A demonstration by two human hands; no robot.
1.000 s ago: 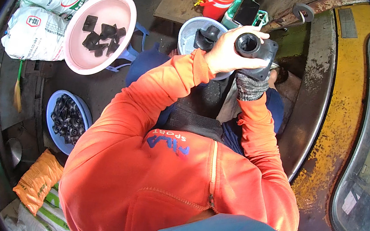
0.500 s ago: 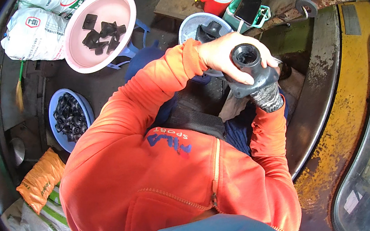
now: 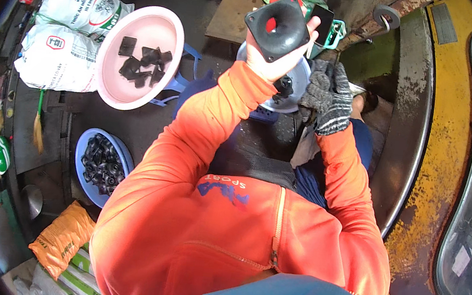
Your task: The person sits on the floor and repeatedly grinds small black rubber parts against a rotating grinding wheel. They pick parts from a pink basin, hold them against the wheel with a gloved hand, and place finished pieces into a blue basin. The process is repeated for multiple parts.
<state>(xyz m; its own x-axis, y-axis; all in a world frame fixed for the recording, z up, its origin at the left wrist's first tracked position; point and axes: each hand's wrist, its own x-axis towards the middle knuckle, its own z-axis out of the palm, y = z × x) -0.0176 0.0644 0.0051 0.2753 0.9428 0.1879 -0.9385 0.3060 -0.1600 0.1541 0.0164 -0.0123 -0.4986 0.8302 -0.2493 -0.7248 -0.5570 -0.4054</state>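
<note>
My bare left hand (image 3: 270,64) holds up a black moulded rubber-like part (image 3: 291,34). Its square flange, with small corner holes, faces me. Red shows through the round opening in the middle. My right hand (image 3: 332,97) wears a grey striped knit glove; its fingers are apart and I see nothing in them. It is beside a light blue-grey basket (image 3: 297,87), apart from the held part. Black parts (image 3: 283,87) lie in that basket, partly hidden behind my left hand and wrist.
A pink basin (image 3: 144,20) with several black parts stands on a blue stool (image 3: 184,72). Lower left, a blue basin (image 3: 81,156) is full of small black pieces. White sacks (image 3: 60,57) lie far left. A rusty yellow metal panel (image 3: 446,113) borders my right.
My right hand has let go of the black part and dropped back to the right. My left hand has raised the part and turned it flange-side toward me.
</note>
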